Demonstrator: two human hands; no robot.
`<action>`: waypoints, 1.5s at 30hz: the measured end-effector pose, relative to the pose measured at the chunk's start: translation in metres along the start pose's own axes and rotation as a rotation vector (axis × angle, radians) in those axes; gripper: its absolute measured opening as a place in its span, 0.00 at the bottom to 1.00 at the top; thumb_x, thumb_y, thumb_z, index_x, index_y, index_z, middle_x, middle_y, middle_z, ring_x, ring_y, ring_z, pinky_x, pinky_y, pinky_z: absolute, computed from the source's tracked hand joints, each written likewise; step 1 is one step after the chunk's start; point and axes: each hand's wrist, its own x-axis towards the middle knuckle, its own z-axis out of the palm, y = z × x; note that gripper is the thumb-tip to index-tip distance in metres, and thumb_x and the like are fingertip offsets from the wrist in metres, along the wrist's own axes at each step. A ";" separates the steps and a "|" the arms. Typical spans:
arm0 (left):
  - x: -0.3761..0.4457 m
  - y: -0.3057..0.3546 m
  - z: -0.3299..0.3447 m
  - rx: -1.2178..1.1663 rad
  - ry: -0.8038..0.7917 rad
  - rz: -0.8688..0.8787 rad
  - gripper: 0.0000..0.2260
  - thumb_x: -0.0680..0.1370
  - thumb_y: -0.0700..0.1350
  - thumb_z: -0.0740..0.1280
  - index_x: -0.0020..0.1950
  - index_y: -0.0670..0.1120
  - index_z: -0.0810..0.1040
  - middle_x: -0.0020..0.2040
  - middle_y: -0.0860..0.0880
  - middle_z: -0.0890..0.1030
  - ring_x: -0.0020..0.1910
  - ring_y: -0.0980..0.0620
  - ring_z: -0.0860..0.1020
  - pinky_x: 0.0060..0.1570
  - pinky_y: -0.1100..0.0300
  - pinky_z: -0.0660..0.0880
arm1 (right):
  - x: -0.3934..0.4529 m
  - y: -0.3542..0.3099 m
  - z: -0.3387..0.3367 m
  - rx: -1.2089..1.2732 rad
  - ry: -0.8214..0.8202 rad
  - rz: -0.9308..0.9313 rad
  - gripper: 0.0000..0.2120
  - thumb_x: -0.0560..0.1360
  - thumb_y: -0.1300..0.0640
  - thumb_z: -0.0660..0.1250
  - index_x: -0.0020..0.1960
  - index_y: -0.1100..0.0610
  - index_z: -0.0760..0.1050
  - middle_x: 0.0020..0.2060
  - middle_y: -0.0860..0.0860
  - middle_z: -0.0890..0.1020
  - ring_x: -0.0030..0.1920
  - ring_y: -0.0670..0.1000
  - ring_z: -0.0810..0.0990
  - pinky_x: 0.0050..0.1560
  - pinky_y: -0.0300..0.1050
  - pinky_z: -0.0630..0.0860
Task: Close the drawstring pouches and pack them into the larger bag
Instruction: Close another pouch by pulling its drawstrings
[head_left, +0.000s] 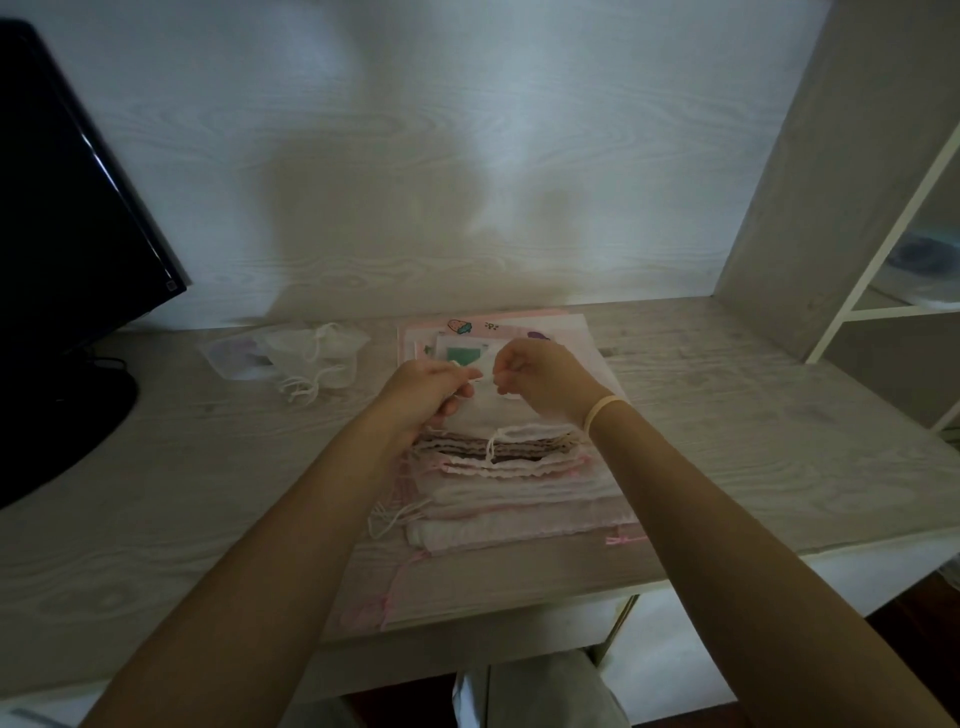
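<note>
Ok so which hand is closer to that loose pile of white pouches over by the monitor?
Left. The left hand is just right of the loose white pouches, a short gap between them. The right hand sits farther right, beyond the left hand.

A sheer white drawstring pouch is held up just above the counter, its thin white cord pinched at the top between both hands. Below it lies a flat stack of pouches, white and pale pink, with ruffled tops and loose cords at the left side. Under the stack a larger pink-edged sheer bag lies flat, reaching to the counter's near edge. Well apart, to the left, two closed white pouches lie crumpled together.
</note>
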 end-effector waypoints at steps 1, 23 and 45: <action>0.000 -0.002 -0.001 0.017 0.018 0.024 0.07 0.80 0.41 0.64 0.48 0.43 0.82 0.34 0.50 0.78 0.26 0.56 0.68 0.22 0.66 0.62 | -0.001 0.002 -0.001 0.012 -0.021 0.009 0.03 0.75 0.62 0.68 0.43 0.57 0.77 0.40 0.53 0.82 0.45 0.54 0.82 0.54 0.53 0.79; -0.003 0.004 0.006 0.100 0.255 0.123 0.08 0.72 0.43 0.76 0.45 0.40 0.81 0.36 0.45 0.84 0.31 0.53 0.81 0.31 0.64 0.78 | -0.003 -0.011 0.022 -0.031 0.148 -0.052 0.06 0.71 0.62 0.73 0.42 0.57 0.75 0.35 0.53 0.84 0.39 0.54 0.83 0.43 0.46 0.80; -0.009 -0.003 0.005 0.677 0.178 0.294 0.05 0.79 0.48 0.67 0.47 0.47 0.78 0.43 0.50 0.78 0.44 0.49 0.77 0.41 0.57 0.71 | 0.004 -0.017 0.017 -0.350 -0.089 -0.025 0.11 0.81 0.58 0.57 0.50 0.60 0.78 0.46 0.55 0.80 0.45 0.54 0.76 0.50 0.48 0.74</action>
